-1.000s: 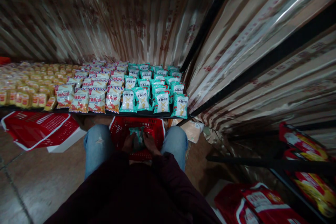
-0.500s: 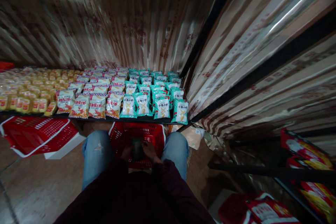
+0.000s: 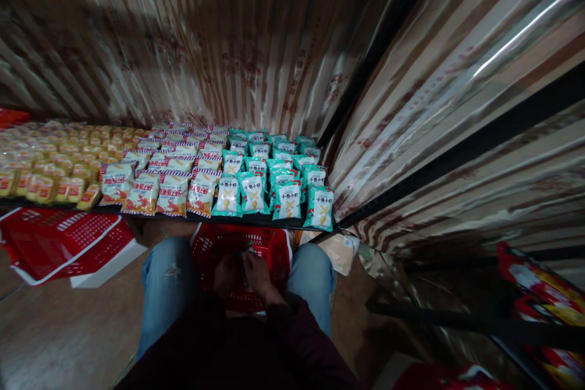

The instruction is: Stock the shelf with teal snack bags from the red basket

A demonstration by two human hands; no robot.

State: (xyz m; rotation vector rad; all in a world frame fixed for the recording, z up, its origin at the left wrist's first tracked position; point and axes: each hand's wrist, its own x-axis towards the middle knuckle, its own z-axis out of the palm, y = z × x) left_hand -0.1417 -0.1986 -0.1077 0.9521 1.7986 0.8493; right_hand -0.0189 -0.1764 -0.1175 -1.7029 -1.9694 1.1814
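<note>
Between my knees stands a red plastic basket (image 3: 274,250) with slotted walls, and both my hands are down inside it. My right hand (image 3: 256,271) is closed on a small snack bag; only slivers of its teal wrapper (image 3: 250,247) show past the fingers. Close beside it, my left hand (image 3: 225,274) has curled fingers deep in shadow, and what they hold is hidden. Just beyond the basket, teal-and-white snack bags (image 3: 289,200) stand in rows on a black shelf (image 3: 256,219).
Striped-edge snack bags (image 3: 171,193) and small yellow packs (image 3: 68,187) fill the shelf leftward. Another red basket (image 3: 68,244) rests on a white box (image 3: 109,265) at left. Black frame bars (image 3: 393,186) slant along the right, near red-and-yellow packages (image 3: 543,280). Wrapped sheeting (image 3: 228,30) rises behind.
The dark bag seen between my hands is now mostly covered, with teal edges showing around my right hand. My hands have drawn closer together. The view has tilted up slightly.
</note>
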